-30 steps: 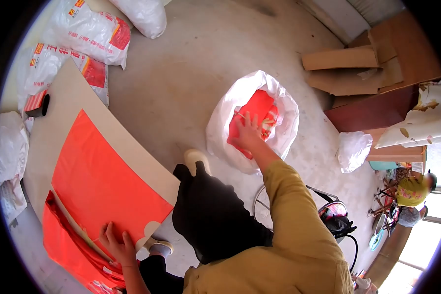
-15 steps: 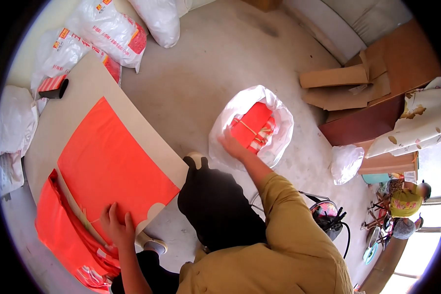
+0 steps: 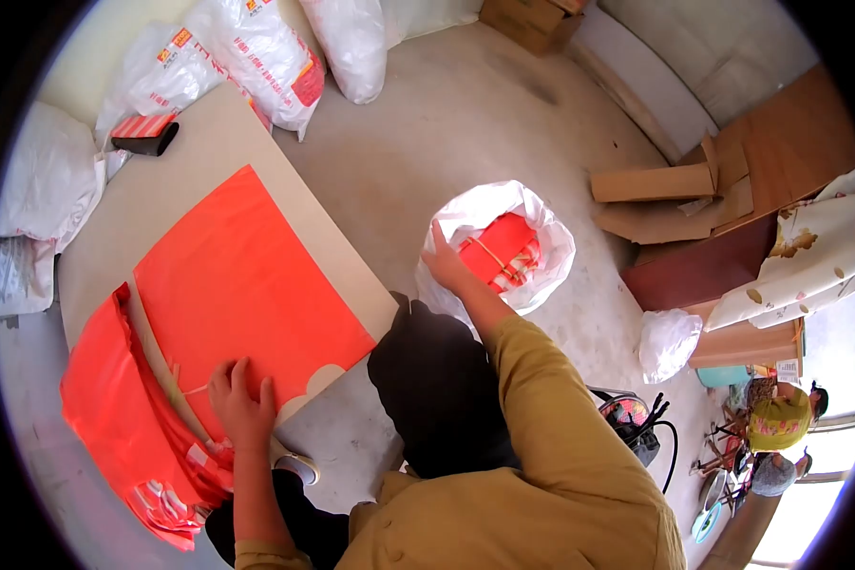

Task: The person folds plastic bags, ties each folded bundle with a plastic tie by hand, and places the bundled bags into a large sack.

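Note:
My left hand (image 3: 242, 404) rests on the lower edge of a flat red sheet (image 3: 242, 285), fingers apart and slightly bent. That sheet looks like thin plastic and has a rounded notch near its right corner. Beside the hand a thin pale strip crosses the red edge. Loose red plastic (image 3: 128, 408) droops over the near left side of the board (image 3: 328, 256). My right hand (image 3: 444, 261) is at the left rim of an open white bag (image 3: 553, 277), apparently gripping it; some fingers are hidden. Inside the bag lies a red bundle (image 3: 505, 237) tied with yellowish string.
Full white printed sacks (image 3: 256, 57) stand behind the board. A black and red-striped roll (image 3: 145, 135) lies on its far corner. To the right are an opened cardboard box (image 3: 674, 204) and a small plastic bag (image 3: 670, 342). Two people (image 3: 779, 423) sit far right.
My right hand has moved from inside the white bag to its left rim. The left hand stays on the red sheet. The whole view has shifted slightly.

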The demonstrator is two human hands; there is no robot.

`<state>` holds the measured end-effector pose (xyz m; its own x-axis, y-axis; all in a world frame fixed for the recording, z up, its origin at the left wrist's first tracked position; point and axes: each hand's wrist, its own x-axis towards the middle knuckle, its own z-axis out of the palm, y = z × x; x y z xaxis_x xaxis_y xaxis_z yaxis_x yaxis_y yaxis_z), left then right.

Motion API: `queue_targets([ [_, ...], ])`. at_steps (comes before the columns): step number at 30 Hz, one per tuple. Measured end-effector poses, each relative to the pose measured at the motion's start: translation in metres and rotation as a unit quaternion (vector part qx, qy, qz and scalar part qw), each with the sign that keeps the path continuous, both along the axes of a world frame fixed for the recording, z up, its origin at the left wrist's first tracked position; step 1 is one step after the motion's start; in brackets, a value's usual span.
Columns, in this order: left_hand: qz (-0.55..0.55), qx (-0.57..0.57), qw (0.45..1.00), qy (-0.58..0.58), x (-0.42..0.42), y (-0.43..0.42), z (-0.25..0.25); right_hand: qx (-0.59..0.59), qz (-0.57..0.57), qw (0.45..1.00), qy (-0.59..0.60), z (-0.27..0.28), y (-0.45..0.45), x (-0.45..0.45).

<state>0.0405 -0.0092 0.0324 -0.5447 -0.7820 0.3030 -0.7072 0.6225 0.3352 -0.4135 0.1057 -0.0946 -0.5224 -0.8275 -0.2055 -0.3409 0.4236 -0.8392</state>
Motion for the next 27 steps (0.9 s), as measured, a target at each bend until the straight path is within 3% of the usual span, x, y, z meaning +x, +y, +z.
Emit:
queue_targets([
  [4,0.006,-0.002,1.000,0.009,-0.002,0.002,0.000,0.012,-0.025,0.999,0.030,0.019,0.032,0.023],
  [7,0.001,0.002,1.000,0.014,-0.001,0.003,0.001,0.006,0.001,0.987,0.158,0.002,0.075,0.025],
  [10,0.009,0.003,1.000,0.003,-0.004,0.004,0.005,0.268,0.050,0.949,0.156,0.080,0.098,0.045],
  [14,-0.005,-0.022,0.999,0.034,-0.002,0.002,0.003,0.205,0.062,0.951,0.225,-0.033,0.127,0.015],
  [16,-0.002,-0.030,0.999,0.033,0.000,0.003,0.002,0.263,0.129,0.933,0.210,-0.005,0.116,0.014],
  [17,-0.013,-0.033,0.998,0.049,0.002,0.001,0.002,0.236,0.115,0.946,0.191,-0.055,0.122,-0.020],
  [19,0.004,-0.008,0.999,0.050,0.007,-0.001,-0.006,0.300,0.125,0.898,0.298,0.009,0.088,-0.010],
  [23,-0.027,0.033,0.997,0.066,0.013,0.003,0.018,-0.020,0.030,0.965,0.259,0.104,0.037,0.009],
  [24,-0.045,0.045,0.995,0.075,0.020,0.005,0.027,-0.048,0.059,0.969,0.235,0.124,0.021,0.021],
  [25,-0.038,0.043,0.997,0.055,0.030,0.005,0.045,-0.066,0.074,0.986,0.137,0.149,0.005,0.045],
  [27,-0.028,0.037,0.999,0.016,0.049,0.002,0.081,-0.090,0.187,0.966,0.154,0.175,-0.023,0.085],
])
